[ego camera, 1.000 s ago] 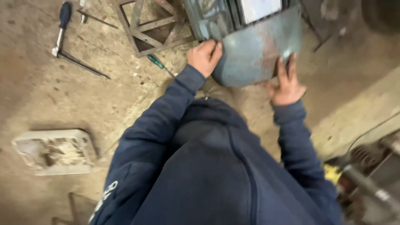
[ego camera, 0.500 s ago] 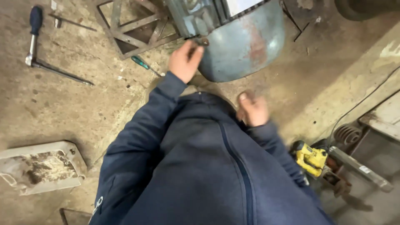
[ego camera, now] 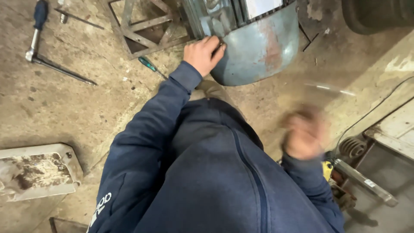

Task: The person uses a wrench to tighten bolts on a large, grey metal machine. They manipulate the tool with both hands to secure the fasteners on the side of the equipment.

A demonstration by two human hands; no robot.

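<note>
My left hand lies on the rounded blue-grey metal end cover of the big electric motor, at its left edge. The fingers are bent over the rim where the cover meets the ribbed body, so they press on the motor, but they do not close around any loose thing. The motor lies on the dirty concrete floor, at the top of the view, in front of my dark blue hooded jacket.

My right hand is well apart from the motor, lower and to the right, in the air. It is very blurred. A thin pale streak shows just above it, but I cannot tell if the hand holds something, or if it is wide or closed.

To the left of the motor stands a grey metal frame of angle bars. A small screwdriver with green handle lies on the floor between this frame and my left sleeve. Far left lies a long socket wrench with dark blue grip. At the lower left is a flat, stained, pale metal cover plate. Near my right elbow is a yellow tool, partly hidden, and a dark coil spring beside it.
</note>
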